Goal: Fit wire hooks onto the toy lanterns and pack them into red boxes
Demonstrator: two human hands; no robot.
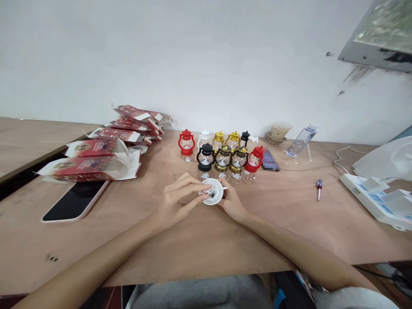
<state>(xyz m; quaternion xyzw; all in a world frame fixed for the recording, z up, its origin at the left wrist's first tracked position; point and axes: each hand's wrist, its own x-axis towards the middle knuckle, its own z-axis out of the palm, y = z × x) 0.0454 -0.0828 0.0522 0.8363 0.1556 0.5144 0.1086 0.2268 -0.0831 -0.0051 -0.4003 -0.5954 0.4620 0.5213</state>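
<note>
A small white lantern (220,198) is turned with its round base toward me, and a compartment with a dark part shows in the base. My right hand (234,202) wraps around the lantern from the right. At the base's left side, the thumb and forefinger of my left hand (178,198) pinch close together. Whatever lies between those fingertips is too small to make out. Just beyond my hands stand miniature lanterns, among them a black one (206,158), a bronze one (223,159), a red one (254,159) and a gold one (234,140).
Red printed boxes (86,167) are piled at the left, above a phone (75,201). To the right lie a screwdriver (319,189) and a white power strip (370,199). A tilted bottle (301,140) and a cup (280,131) are near the wall.
</note>
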